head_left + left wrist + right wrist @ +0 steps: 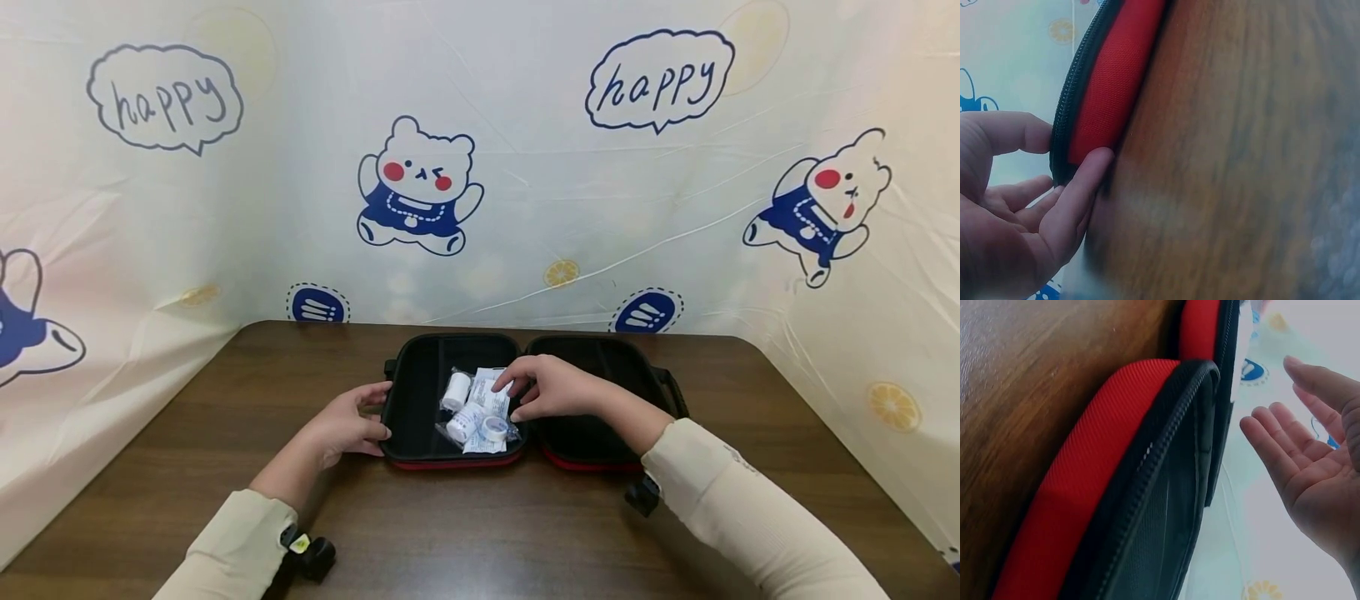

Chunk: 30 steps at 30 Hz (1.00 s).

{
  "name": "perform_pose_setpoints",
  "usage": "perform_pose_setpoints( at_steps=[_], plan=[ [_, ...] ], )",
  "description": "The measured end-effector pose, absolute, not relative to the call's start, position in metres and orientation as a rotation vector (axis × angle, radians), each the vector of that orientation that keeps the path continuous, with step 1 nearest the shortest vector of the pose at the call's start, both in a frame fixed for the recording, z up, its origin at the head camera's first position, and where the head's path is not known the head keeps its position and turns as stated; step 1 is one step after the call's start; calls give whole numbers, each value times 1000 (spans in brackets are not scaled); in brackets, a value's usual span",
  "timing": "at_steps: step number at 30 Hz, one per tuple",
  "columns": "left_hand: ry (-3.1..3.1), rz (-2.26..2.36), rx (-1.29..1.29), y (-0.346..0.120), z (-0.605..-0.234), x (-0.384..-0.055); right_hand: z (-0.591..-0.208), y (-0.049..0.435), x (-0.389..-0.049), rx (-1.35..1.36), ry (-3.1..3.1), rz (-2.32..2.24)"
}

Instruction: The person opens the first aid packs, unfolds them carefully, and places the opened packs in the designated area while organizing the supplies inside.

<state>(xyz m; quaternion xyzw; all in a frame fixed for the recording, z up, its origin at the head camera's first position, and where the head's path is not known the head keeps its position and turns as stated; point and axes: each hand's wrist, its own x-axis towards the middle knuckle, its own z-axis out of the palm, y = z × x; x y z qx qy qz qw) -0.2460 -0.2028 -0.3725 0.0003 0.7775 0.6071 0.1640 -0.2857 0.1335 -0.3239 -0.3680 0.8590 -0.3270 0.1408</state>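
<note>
A red zip case with a black lining [420,417] lies spread open on the table. Its left half holds a wrapped white roll [456,390], a white printed packet [487,398], a second white roll [466,422] and a small ring-shaped tape roll [493,429]. My left hand [348,423] rests against the outer left side of the case, fingertips at the zipped rim and the red wall [1107,94]. Over the contents hovers my right hand [555,387], thumb and fingers apart, with nothing between them in the right wrist view.
The right half of the case [555,433] has a black handle [672,392] on its outer side. A brown wooden table [465,533] carries everything. Behind it hangs a pale curtain [525,192] printed with cartoon bears.
</note>
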Motion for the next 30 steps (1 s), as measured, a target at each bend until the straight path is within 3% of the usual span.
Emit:
perform_pose_setpoints(
  at_steps=[30],
  plan=[
    [2217,1738,-3,-202,-372,-244,-341,109,-277,-1115,2582,-733]
  ],
)
